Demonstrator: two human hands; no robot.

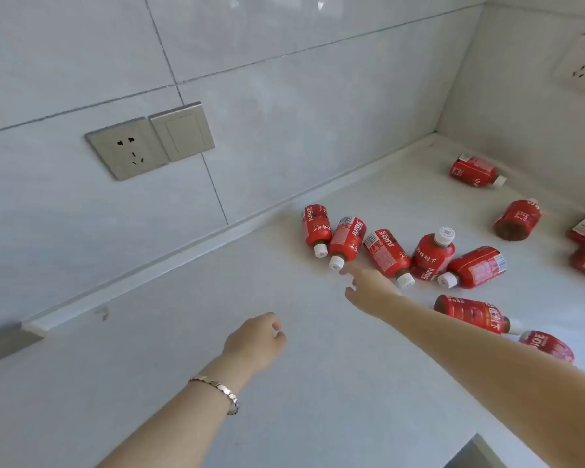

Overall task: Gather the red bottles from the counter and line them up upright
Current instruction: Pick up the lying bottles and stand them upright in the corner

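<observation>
We see red bottles scattered lying down on the white counter, most in a loose cluster near the wall, a few more toward the right corner. Our right hand reaches in with fingers spread, empty, fingertips just beside the white cap of the second bottle from the left. Our left hand, bracelet on the wrist, hovers loosely curled, holding nothing. Two wall sockets visible.
</observation>
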